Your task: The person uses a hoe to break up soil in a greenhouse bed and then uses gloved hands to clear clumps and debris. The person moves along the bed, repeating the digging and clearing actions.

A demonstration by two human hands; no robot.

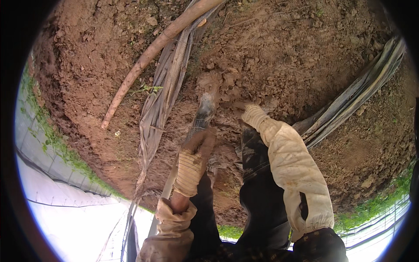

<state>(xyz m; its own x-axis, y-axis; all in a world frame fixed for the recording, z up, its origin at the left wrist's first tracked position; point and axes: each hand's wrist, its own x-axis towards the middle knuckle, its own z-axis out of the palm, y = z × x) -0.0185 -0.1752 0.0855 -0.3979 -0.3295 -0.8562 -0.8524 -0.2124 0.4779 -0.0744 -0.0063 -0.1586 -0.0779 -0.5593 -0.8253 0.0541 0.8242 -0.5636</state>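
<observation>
My left hand (201, 144), in a mud-caked work glove with a ribbed cuff, is low before me. It lies against a dark, shiny, mud-smeared long piece (204, 113); whether this is a boot or part of a tool I cannot tell. A pale shaft (171, 181) runs beside the cuff, and its join to the dark piece is hidden. My right hand (244, 108), also gloved, reaches down to the reddish-brown soil (278, 75). Its muddy fingers blend with the earth, so their grip is unclear. Below it is my dark, muddy right leg (257, 163).
A bare wooden pole (142, 62) slants over the soil at left. Beside it lies a long bunched strip of grey sheeting (165, 88). Another weathered grey bundle (353, 95) lies at right. Green plants (60, 144) and pale greenhouse sheeting (65, 216) line the rim.
</observation>
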